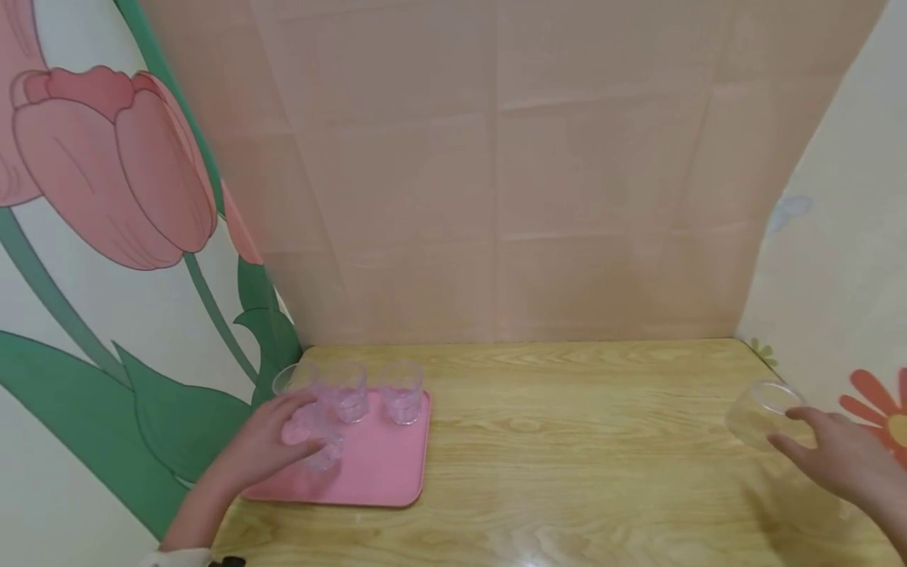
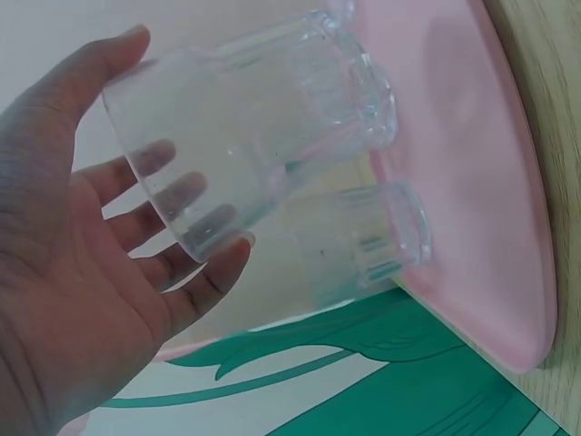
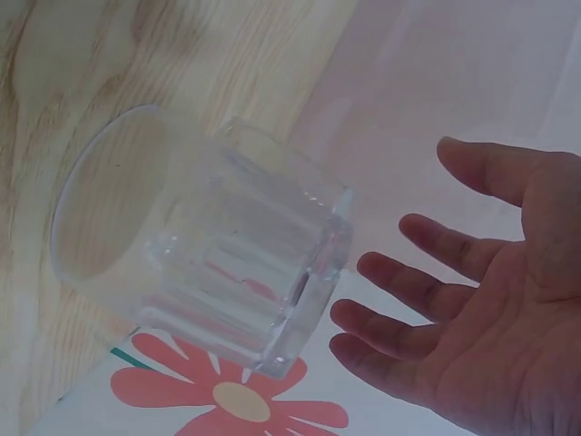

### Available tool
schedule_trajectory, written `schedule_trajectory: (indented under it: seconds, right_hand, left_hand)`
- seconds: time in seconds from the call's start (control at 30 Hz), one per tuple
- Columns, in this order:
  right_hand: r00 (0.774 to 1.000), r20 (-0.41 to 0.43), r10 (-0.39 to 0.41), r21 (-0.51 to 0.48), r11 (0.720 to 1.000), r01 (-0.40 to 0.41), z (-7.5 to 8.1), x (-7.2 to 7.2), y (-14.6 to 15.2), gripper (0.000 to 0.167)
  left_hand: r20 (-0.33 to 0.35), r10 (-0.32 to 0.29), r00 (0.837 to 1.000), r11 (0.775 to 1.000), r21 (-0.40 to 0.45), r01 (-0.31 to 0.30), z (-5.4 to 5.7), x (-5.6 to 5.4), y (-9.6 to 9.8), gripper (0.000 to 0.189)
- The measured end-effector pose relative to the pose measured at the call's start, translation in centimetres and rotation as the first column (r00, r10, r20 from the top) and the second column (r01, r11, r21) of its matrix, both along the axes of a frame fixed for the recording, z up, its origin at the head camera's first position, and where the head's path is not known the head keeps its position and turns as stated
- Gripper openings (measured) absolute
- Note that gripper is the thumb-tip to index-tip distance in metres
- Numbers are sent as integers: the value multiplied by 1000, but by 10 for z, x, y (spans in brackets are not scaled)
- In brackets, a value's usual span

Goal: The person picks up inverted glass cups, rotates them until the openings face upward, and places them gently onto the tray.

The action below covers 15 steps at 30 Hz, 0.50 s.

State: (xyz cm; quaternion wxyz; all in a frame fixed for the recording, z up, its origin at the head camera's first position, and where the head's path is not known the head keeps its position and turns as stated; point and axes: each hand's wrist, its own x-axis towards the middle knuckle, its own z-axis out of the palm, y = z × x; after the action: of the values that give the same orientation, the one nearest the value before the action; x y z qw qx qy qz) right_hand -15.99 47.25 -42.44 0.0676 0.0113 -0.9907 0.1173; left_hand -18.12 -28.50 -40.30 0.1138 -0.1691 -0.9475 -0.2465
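My left hand (image 1: 279, 441) is curved around a clear glass (image 2: 245, 136) over the pink tray (image 1: 383, 472). In the left wrist view the thumb lies along one side near the rim, and several fingers show through the glass on the other side. Its thick base points down at the tray. Far to the right, my right hand (image 3: 481, 291) is spread beside another clear glass (image 3: 218, 254). That glass stands upside down, its thick base up and its wide mouth toward the table. In the right wrist view a gap separates the fingertips from it.
More clear glasses (image 1: 404, 398) stand upright along the tray's far side. A light wooden table (image 1: 567, 457) spreads between the hands. A pinkish sheet (image 1: 496, 197) hangs behind it. Walls with a painted tulip (image 1: 113, 165) and a painted red flower (image 3: 241, 400) border the sides.
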Motion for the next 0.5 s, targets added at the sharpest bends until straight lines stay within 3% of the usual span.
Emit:
schedule_trajectory:
  seconds: [0.5]
  right_hand:
    - [999, 23, -25, 17, 1000, 25, -11, 3, 14, 68]
  left_hand:
    - [44, 38, 998, 999, -27, -37, -6, -5, -17, 72]
